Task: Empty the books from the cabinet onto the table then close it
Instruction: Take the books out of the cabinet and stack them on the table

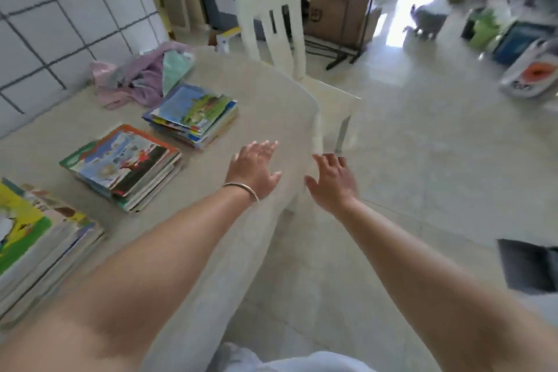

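Books: three stacks of colourful picture books on a pale beige oval table (265,100). Near stack (36,238) at the left edge, yellow-green cover uppermost; middle stack (123,166), orange-bordered cover; far stack (193,113), blue-green cover, beside a crumpled pink and lilac cloth (142,75). Left hand (253,170), silver bangle (243,189) at the wrist, above the table's right edge, fingers straight and slightly spread, holding nothing. Right hand (330,183) just beyond that edge, over the tiled floor, fingers loosely spread, empty. White slatted chair (271,24) at the table's far end. Cabinet out of view.
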